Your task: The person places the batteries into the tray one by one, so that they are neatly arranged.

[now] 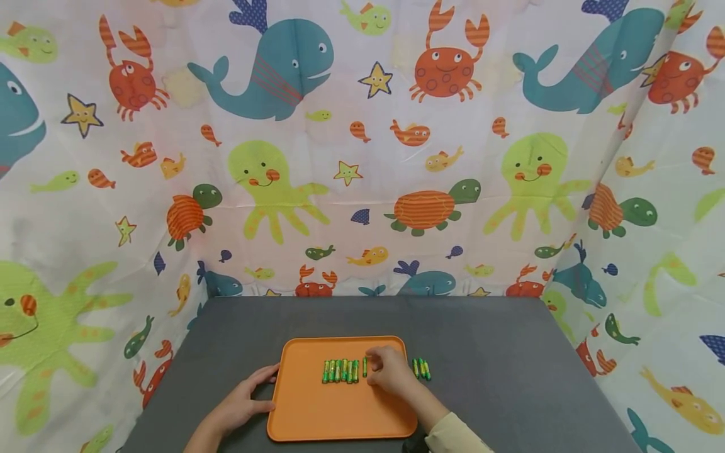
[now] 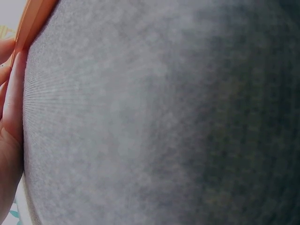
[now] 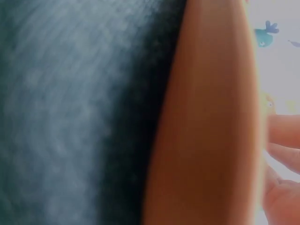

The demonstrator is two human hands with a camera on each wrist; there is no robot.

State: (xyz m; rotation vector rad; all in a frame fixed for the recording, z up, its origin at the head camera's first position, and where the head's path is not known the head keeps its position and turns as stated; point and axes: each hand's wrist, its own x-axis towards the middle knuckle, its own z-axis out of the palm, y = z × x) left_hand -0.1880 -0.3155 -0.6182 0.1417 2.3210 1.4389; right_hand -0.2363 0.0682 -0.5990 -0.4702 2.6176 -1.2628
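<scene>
In the head view, an orange tray [image 1: 334,415] lies on the dark tabletop. On it, several green-and-yellow batteries [image 1: 338,371] stand side by side in a row. Just right of that row, a single battery [image 1: 365,367] sits between the thumb and index fingertips of my right hand [image 1: 391,372], which pinches it at its two ends. My left hand [image 1: 245,402] rests at the tray's left edge, thumb and fingers spread apart and touching the rim. The left wrist view shows its straight thumb [image 2: 18,93] against the tray's side.
Three more batteries [image 1: 421,369] lie on the dark table [image 1: 487,352] beyond the tray's right edge, close behind my right hand. A white curtain [image 1: 362,170] printed with sea animals encloses the table at the back and both sides.
</scene>
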